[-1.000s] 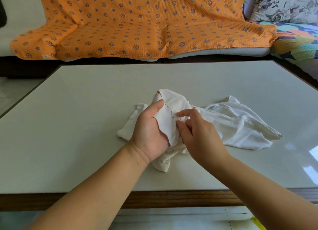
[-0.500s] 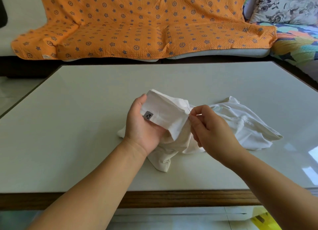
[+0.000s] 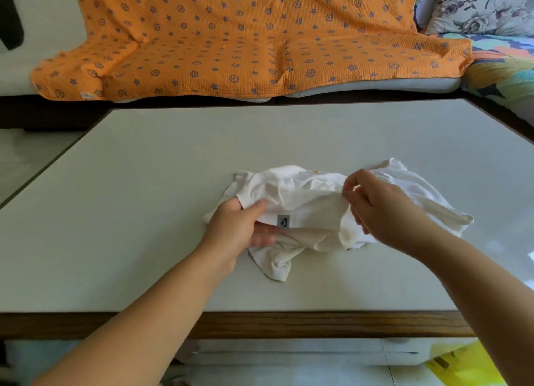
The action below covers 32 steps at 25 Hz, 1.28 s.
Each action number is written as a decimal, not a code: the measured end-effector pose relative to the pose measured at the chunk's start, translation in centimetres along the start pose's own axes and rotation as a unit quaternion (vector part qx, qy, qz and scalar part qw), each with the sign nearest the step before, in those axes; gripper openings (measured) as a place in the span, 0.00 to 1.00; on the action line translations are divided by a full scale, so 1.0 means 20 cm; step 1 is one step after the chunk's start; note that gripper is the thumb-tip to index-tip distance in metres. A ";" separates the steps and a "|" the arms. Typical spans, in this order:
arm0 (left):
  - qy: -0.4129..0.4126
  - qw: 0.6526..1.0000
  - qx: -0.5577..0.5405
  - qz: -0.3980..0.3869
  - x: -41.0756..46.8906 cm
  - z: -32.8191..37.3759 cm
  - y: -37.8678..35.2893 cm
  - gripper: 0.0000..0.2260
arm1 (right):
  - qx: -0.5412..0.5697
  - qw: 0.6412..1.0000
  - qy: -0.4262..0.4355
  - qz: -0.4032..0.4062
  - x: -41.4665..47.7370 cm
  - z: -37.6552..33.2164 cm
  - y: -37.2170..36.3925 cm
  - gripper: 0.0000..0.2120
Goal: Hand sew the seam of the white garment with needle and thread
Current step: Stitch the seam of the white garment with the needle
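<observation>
The white garment lies crumpled in the middle of the pale table, a small grey label showing on its near fold. My left hand grips the garment's left part, thumb on top and fingers under the fold. My right hand is at the fold's right end, thumb and forefinger pinched together at the cloth. The needle and thread are too small to make out there. A short orange mark shows on the garment's far edge.
The table has a wooden front edge. Behind it stands a sofa under an orange patterned blanket, with flowered cushions at the right. A yellow object lies on the floor at the lower right.
The fold has been turned over and lowered toward the table, so the grey label now shows. My right hand moved right along the fold; my left hand shifted lower.
</observation>
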<state>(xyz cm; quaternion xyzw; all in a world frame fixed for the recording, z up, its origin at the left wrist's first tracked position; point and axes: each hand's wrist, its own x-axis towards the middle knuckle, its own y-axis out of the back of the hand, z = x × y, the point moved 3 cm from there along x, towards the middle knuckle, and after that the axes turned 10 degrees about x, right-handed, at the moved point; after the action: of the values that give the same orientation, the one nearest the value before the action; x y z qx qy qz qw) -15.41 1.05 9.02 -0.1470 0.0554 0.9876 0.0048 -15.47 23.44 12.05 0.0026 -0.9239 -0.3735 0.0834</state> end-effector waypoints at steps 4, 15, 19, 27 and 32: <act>-0.028 0.945 0.297 0.135 0.02 0.04 0.19 0.19 | 0.028 0.997 -0.027 -0.063 -0.02 -0.01 -0.06 0.06; -0.414 0.753 0.505 0.077 0.08 0.02 -0.05 0.11 | 0.100 0.993 -0.053 -0.034 -0.10 0.01 -0.04 0.04; -0.426 0.746 0.498 0.114 0.11 0.02 -0.07 0.10 | 0.070 0.997 -0.028 -0.023 -0.09 0.01 -0.08 0.04; -0.398 0.812 0.416 0.097 0.13 0.06 0.00 0.03 | 0.036 0.999 -0.021 -0.018 -0.06 0.01 -0.11 0.05; -0.325 0.893 0.300 0.082 0.09 0.10 0.03 0.02 | 0.061 0.998 -0.030 0.004 -0.05 0.02 -0.10 0.04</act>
<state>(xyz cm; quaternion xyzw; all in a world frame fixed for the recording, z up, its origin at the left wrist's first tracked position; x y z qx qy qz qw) -17.75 0.57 10.47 0.1953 0.3565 0.9136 -0.0145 -14.74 22.25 10.28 -0.0072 -0.9470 -0.3163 0.0564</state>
